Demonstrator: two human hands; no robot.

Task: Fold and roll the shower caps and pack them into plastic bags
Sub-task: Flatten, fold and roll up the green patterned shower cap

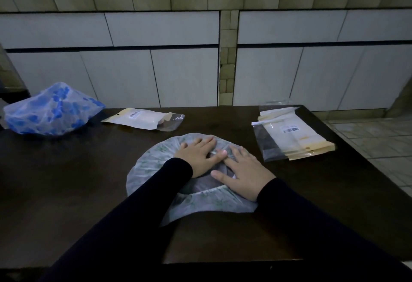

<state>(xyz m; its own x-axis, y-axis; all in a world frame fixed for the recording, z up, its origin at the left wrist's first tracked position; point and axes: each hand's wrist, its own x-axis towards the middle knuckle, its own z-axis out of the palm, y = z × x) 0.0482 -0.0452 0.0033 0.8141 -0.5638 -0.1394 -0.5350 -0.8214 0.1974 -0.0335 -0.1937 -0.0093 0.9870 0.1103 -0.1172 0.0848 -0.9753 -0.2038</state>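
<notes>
On the table (66, 192), a shower cap (153, 161) lies centre, a filled bag (138, 119) behind, a bag stack (296, 136) right.

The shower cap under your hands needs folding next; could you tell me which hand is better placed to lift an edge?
Probably the right hand: it lies nearer the shower cap's rim than the left hand.

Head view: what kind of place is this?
Probably a home room used for small packing work: dark wooden table against a white tiled wall, stack of clear-and-cream plastic bags, translucent leaf-print shower cap.
</notes>
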